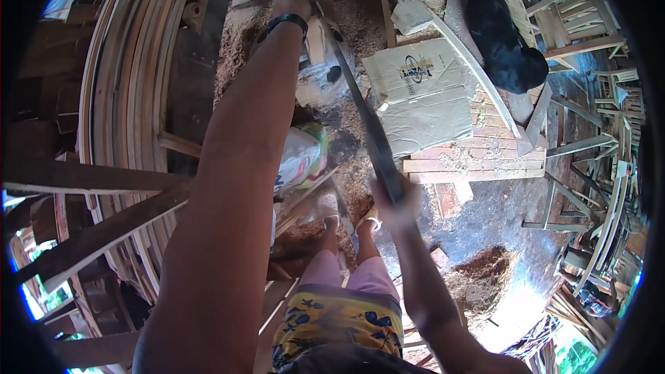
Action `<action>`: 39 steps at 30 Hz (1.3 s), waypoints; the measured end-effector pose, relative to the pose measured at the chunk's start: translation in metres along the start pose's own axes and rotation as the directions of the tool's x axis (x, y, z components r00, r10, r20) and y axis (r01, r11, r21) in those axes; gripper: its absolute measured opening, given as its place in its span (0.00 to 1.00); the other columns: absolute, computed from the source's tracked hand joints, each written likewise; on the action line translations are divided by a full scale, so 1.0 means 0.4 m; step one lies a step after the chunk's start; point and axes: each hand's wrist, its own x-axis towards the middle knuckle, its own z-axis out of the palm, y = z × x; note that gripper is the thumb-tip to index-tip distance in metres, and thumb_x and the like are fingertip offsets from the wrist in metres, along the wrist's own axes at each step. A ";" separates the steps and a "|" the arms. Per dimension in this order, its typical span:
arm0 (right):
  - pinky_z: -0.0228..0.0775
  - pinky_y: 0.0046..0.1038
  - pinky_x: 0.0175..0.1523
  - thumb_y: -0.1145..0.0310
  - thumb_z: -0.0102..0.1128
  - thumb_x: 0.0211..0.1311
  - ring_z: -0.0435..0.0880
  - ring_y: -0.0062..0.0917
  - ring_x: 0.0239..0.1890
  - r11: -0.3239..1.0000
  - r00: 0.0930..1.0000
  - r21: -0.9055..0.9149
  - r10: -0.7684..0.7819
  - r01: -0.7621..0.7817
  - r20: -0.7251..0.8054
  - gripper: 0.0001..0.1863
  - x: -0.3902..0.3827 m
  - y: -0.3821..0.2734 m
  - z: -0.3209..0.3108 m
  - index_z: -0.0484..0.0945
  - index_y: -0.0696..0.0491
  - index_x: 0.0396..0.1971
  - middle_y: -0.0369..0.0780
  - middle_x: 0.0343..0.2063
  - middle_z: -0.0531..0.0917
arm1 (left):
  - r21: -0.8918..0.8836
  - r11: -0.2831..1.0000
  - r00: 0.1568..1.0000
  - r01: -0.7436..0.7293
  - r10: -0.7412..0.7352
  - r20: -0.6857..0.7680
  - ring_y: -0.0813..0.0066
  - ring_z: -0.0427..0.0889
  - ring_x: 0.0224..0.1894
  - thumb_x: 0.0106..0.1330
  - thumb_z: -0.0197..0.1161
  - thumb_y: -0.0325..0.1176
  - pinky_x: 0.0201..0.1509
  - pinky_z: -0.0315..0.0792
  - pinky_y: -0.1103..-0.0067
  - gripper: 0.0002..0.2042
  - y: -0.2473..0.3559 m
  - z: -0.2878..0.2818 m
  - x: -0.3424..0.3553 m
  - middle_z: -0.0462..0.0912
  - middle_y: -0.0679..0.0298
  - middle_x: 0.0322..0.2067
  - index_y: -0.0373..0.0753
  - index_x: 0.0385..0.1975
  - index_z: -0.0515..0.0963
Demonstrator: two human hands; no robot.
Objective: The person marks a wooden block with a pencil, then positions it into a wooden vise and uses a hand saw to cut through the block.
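Note:
A long, dark, narrow pole (367,111) runs slantwise from near my body up to the far edge of the view. My right hand (400,204), blurred by motion, is wrapped round its near end. Far ahead, my outstretched left hand (292,5) is closed at the pole's far part; its fingers are partly hidden. A dark band (287,22) circles my left wrist. Just below that hand lies a pale wood piece (316,41). What kind of tool or part the pole is, I cannot make out.
Long boards (131,83) are stacked at the left. Flattened cardboard (422,97) lies over a slatted wooden panel (478,166) to the right, near a black dog-like shape (502,41). Sawdust (485,266) covers parts of the floor. A plastic bag (301,156) sits beside my left arm.

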 end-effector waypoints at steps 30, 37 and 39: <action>0.71 0.28 0.25 0.71 0.70 0.50 0.80 0.24 0.19 0.934 0.961 0.252 0.213 -0.254 0.179 0.10 -0.334 -0.002 -0.250 0.80 0.61 0.25 0.42 0.17 0.78 | 0.100 0.994 0.995 -0.033 0.042 -0.086 0.51 0.85 0.47 0.67 0.56 0.39 0.53 0.78 0.63 0.15 -0.027 0.051 0.026 0.86 0.50 0.42 0.37 0.38 0.87; 0.71 0.35 0.26 0.68 0.68 0.54 0.82 0.34 0.19 0.943 0.960 0.179 0.273 -0.280 0.066 0.10 0.054 0.022 0.047 0.77 0.54 0.20 0.45 0.16 0.80 | 0.109 0.990 0.987 -0.090 0.102 -0.120 0.52 0.82 0.52 0.63 0.63 0.42 0.57 0.75 0.63 0.13 -0.038 0.062 0.042 0.86 0.52 0.44 0.42 0.40 0.87; 0.70 0.34 0.24 0.63 0.69 0.56 0.83 0.35 0.18 0.963 0.989 0.223 0.145 -0.151 0.041 0.14 0.244 0.040 0.180 0.77 0.57 0.21 0.45 0.16 0.80 | 0.101 0.984 0.964 -0.148 0.166 -0.207 0.52 0.85 0.46 0.60 0.65 0.38 0.51 0.79 0.62 0.12 -0.041 0.050 0.037 0.86 0.50 0.41 0.38 0.38 0.86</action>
